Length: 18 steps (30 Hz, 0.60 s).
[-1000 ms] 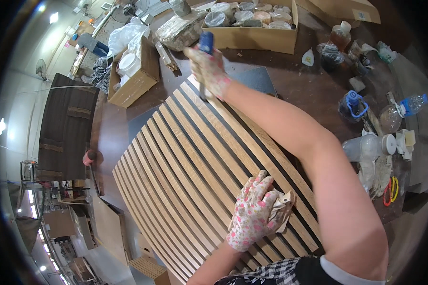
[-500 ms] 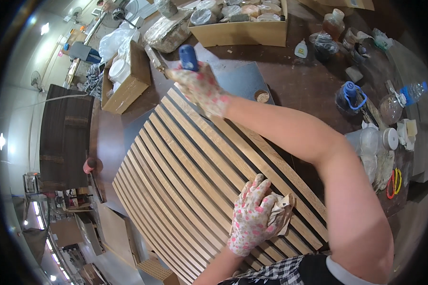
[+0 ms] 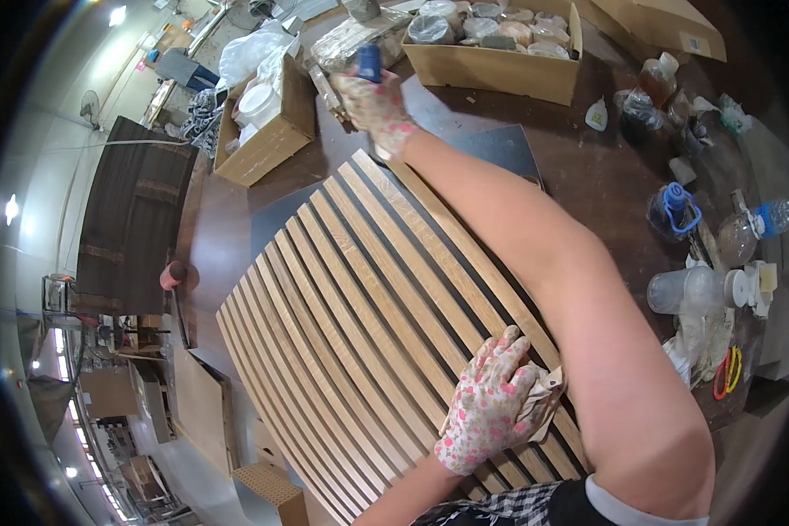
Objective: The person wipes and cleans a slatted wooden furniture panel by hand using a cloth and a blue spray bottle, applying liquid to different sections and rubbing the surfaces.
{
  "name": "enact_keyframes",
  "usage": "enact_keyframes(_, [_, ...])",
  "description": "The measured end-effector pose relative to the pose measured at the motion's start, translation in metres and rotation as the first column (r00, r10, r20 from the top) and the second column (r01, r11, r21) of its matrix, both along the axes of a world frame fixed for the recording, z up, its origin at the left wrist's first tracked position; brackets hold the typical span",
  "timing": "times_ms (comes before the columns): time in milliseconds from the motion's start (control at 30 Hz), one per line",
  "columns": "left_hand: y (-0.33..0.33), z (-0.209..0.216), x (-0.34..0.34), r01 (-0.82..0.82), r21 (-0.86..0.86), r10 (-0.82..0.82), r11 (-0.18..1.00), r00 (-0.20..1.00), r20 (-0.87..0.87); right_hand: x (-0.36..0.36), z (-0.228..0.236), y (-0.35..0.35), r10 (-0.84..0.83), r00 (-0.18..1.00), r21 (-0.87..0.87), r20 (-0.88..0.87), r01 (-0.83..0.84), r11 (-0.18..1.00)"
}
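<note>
Moved outward past the far corner of one slatted panel (image 3: 351,289), set on one worktop (image 3: 561,123) and probably stiff, heavyish, best held by opposite edges, with right hand (image 3: 379,107) clenched round one blue-handled tool (image 3: 369,63) and left hand (image 3: 486,399) laid over one cloth (image 3: 543,405), impossible to tell if pinched.

A workshop, it seemed: a slatted wooden panel (image 3: 373,285), a red-headed mallet (image 3: 173,275), a tabletop (image 3: 557,131) strewn with bottles (image 3: 662,219).

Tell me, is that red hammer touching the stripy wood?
Apart. The head view shows a strip of brown tabletop between the red hammer and the stripy wood.
</note>
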<state>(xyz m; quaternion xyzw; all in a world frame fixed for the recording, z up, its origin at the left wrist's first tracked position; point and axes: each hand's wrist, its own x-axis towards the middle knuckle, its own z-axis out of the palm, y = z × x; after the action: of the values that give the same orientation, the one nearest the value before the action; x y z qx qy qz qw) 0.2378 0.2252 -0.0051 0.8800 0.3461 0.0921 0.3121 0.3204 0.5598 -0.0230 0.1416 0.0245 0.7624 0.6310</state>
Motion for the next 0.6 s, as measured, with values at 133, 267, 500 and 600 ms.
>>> enact_keyframes(133, [-0.003,0.000,0.008,-0.004,0.041,0.001,0.999,0.997,0.075,0.037,0.011,-0.082,-0.183,0.720,0.117,0.670,0.141,0.983])
enact_keyframes(267, [-0.001,0.000,0.012,0.012,0.018,-0.014,1.000,0.994,0.109,0.050,0.020,-0.109,-0.120,0.588,-0.045,0.800,0.257,0.965])
enact_keyframes(500, [-0.001,0.000,0.004,-0.022,0.000,0.021,1.000,0.982,0.190,0.011,0.010,-0.080,-0.508,-0.273,0.577,0.817,0.343,0.741])
enact_keyframes(600, [-0.004,-0.003,0.003,-0.055,0.004,0.053,0.998,0.977,0.206,-0.002,0.012,-0.051,-0.604,-0.123,0.602,0.788,0.362,0.712])
